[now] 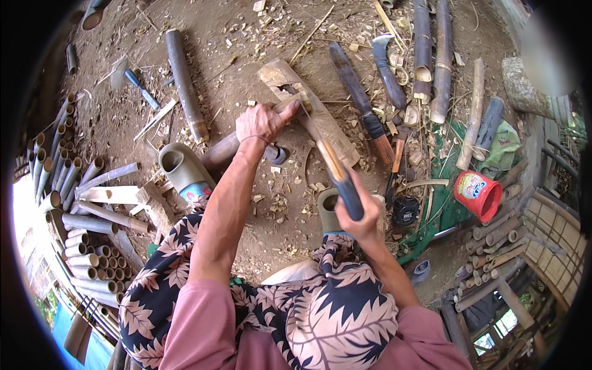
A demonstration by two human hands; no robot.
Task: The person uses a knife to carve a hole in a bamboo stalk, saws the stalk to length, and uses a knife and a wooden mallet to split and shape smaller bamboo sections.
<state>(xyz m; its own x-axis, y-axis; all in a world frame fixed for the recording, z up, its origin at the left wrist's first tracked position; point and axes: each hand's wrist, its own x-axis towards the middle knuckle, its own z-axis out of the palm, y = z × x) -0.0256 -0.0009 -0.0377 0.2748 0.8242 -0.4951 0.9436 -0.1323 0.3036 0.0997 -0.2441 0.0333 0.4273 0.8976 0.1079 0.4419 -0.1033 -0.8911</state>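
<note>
My left hand is wrapped round a bamboo pole, its thumb reaching toward the pole's far end. That end rests over a notched wooden plank lying on the ground. My right hand grips a tool with a tan-and-black handle. Its thin blade, seen nearly edge-on, points away from me and meets the area by the pole's end and the plank; its exact kind cannot be made out. Beneath my left wrist a short dark bamboo piece shows.
Bamboo tubes are stacked at left, more poles at right. A sheathed blade, a hatchet-like tool, a tape measure and a red bucket lie to the right. Wood chips litter the dirt around my clogs.
</note>
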